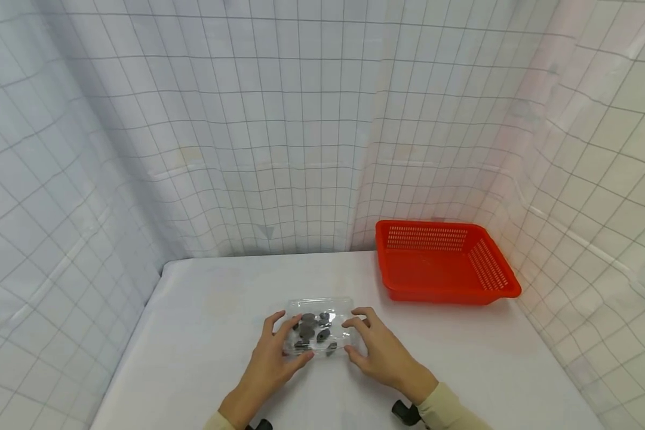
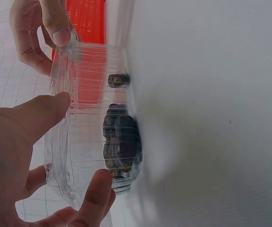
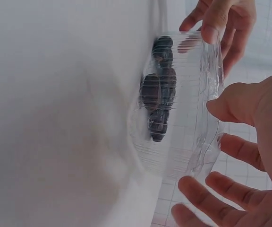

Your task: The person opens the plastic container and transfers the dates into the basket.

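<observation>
A clear plastic clamshell box [image 1: 337, 306] rests on the white table between both hands. Inside lie several dark, roundish pieces [image 1: 307, 329], mostly toward its left half; their kind is unclear. My left hand [image 1: 271, 357] holds the box at its left end, thumb along the near edge and fingers spread over the far side. At the opposite end, my right hand [image 1: 384, 353] pinches the rim between thumb and index finger, with the other fingers spread away from it. In the right wrist view, the ribbed box wall [image 3: 183, 113] shows the pieces at the bottom.
A red plastic basket [image 1: 441, 292] with slotted sides stands at the back right of the white table [image 1: 193, 334]. White curtains with a grid pattern [image 1: 301, 131] hang behind and at both sides. A black wrist device [image 1: 407, 412] sits near the right cuff.
</observation>
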Motion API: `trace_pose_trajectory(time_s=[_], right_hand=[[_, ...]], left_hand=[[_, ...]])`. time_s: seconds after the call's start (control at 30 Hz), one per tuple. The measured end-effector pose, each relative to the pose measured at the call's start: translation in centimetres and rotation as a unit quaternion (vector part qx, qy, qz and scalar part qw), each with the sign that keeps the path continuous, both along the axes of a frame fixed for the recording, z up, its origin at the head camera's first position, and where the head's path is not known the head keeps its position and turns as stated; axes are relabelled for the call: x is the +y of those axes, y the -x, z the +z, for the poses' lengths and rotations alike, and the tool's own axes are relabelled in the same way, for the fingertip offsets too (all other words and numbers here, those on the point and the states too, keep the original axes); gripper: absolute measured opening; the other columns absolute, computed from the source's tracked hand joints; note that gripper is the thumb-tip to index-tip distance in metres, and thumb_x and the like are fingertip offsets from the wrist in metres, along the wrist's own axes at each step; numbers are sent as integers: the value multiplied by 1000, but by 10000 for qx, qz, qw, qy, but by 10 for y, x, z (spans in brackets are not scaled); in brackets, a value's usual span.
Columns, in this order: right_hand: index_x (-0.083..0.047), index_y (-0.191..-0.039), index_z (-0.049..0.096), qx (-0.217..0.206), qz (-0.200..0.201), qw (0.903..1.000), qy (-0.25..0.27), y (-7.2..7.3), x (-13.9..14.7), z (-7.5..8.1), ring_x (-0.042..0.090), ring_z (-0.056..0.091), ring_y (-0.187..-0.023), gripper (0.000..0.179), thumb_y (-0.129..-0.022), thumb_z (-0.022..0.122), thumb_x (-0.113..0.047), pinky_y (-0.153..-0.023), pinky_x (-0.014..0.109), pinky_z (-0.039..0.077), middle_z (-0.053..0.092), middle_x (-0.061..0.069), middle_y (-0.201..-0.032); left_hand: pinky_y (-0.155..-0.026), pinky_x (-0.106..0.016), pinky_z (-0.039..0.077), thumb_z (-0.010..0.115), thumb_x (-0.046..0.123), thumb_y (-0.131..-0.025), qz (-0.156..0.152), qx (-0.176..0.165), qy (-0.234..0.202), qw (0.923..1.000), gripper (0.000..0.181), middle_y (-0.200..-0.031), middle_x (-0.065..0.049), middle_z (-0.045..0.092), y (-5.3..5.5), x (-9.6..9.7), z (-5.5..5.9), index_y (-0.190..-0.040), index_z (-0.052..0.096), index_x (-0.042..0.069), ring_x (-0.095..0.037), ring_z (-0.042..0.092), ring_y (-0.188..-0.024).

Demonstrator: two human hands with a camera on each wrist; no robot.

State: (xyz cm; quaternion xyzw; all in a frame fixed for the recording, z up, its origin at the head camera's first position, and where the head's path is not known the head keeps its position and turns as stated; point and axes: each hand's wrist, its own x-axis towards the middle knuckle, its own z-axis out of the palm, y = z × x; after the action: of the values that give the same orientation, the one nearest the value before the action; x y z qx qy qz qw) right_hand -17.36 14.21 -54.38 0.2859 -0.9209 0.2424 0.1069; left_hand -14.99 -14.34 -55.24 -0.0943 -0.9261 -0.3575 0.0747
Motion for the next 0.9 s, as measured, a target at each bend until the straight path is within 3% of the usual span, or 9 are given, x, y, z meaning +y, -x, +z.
trace_pose_trajectory(time_s=[0.13,0.3,0.47,0.6,0.77,0.9], right_hand=[[-21,-137,72,527,-379,9965,-536,-2,6,-2,25,77,-120,48,-96,95,-31,-92,44,67,66,12,-154],[-20,-137,72,998,-427,9909,-791,-2,9,0,32,75,-124,53,-94,96,-37,-103,51,64,67,12,-153],[-18,-143,72,1345,83,9895,-530,4,1,5,35,71,-138,61,-91,101,-33,-115,55,62,66,14,-156],[-23,-139,74,1364,714,9874,-359,8,-10,5,29,68,-142,52,-94,101,-28,-118,50,61,67,12,-155],[-27,-127,78,1480,1199,9810,-374,13,-24,-1,24,69,-141,40,-95,101,-27,-121,47,61,71,6,-150],[-28,-121,80,1567,1295,9782,-422,14,-30,-5,22,69,-138,33,-95,100,-27,-122,47,59,74,3,-144]], left_hand=[[-90,-44,71,105,33,-89,-134,-58,-404,9991,82,-173,-26,47,4,6,-4,-160,68,16,-37,82,-113],[-88,-31,71,104,26,-90,-260,-114,-891,9956,82,-173,-29,45,7,12,-6,-161,65,12,-44,82,-117],[-82,-24,69,105,19,-89,-396,75,-1100,9931,84,-170,-33,47,9,16,-6,-160,62,4,-45,79,-118],[-82,-21,68,105,15,-89,-420,66,-1265,9911,91,-166,-33,50,10,18,-6,-165,56,2,-48,79,-118],[-85,-26,69,105,21,-89,-217,-430,-1483,9878,101,-160,-28,61,11,14,-10,-169,48,0,-42,81,-121],[-83,-27,68,105,25,-90,-52,-823,-1621,9833,88,-136,-18,77,11,8,-14,-160,57,1,-27,85,-110]])
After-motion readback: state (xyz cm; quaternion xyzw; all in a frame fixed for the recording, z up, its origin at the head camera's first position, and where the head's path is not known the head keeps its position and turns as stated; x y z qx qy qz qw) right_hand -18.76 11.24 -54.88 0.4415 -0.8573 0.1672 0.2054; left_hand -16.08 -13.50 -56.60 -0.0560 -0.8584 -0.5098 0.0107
